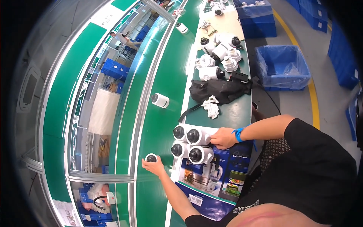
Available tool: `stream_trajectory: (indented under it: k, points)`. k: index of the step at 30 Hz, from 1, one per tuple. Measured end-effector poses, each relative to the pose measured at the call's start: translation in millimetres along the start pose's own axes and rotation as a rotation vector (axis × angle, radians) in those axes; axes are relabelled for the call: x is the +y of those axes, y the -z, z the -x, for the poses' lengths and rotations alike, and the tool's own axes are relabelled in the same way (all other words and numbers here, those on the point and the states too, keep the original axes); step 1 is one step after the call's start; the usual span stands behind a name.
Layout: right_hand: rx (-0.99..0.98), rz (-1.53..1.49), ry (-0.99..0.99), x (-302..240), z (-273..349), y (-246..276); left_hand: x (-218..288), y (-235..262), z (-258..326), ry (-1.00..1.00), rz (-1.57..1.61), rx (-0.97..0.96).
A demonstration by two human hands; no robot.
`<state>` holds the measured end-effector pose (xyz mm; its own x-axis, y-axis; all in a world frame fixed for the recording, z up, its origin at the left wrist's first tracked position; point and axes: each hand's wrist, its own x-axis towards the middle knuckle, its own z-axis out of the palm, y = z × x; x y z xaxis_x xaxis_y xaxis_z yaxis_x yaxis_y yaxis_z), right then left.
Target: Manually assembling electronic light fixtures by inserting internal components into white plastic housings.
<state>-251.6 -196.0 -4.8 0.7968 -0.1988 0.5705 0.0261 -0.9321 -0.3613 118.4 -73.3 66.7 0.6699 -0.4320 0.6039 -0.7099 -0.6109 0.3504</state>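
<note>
Counter (233, 115) with a green top stretches away from a worker on a workshop floor, its left edge bordered by a long green belt (145, 125). Off its right edge, a grey floor (297, 108) carries a yellow line (315, 104), and an open blue bin (281, 84) lined with clear plastic stands near, with another blue bin (261, 26) farther up. Beyond the belt, past a metal frame (102, 177), a second person (121, 38) is seen at a distance. White canisters and parts (209, 73) crowd toward the counter's far end; nearer lie a black bag (219, 91) and a crumpled white wad (211, 109). Glossy blue boxes (231, 160) printed with a kettle cover the near end.

Over the belt, just off the counter's left edge, the left hand (153, 165) has its fingers clamped on a white canister (151, 157), round, its black ribbed end facing the camera. Four matching canisters (198, 154) sit two by two near that edge, black ends toward the camera. The right hand (223, 138), above a blue wristband (238, 134), touches one; whether its fingers grip cannot be told. Two more canisters (160, 100) lie well apart on the belt.
</note>
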Motion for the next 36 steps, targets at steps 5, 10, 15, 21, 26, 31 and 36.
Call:
stream_trajectory:
  k: [5, 10, 15, 21, 26, 31, 36]
  points:
    - [0.018, 0.003, 0.009, -4.3, -0.3, 0.5, -45.2, 14.8, 23.7, -0.204, 0.191, 0.055]
    - [-0.041, 0.002, 0.011, -1.7, 5.7, 6.6, -16.4, 54.6, 100.8, 0.060, 0.650, 0.252]
    - [-0.045, -0.012, 0.021, -3.1, 2.6, 13.2, 13.2, 52.7, 167.6, 0.127, 0.900, 0.214]
    - [-0.079, -0.037, -0.031, -3.0, -5.8, 3.7, 14.7, 38.3, 181.1, -0.073, 0.614, -0.086]
    - [-0.086, -0.034, -0.034, -13.3, -17.5, 14.4, 19.5, 38.9, 167.9, 0.021, 0.781, -0.301]
    - [-0.096, -0.021, -0.042, -14.0, -16.3, 11.0, 39.4, 52.0, 162.6, -0.088, 0.308, -0.569]
    - [-0.022, -0.008, -0.095, -18.4, -10.0, 10.5, 38.9, 64.0, 167.0, -0.176, 0.333, -0.509]
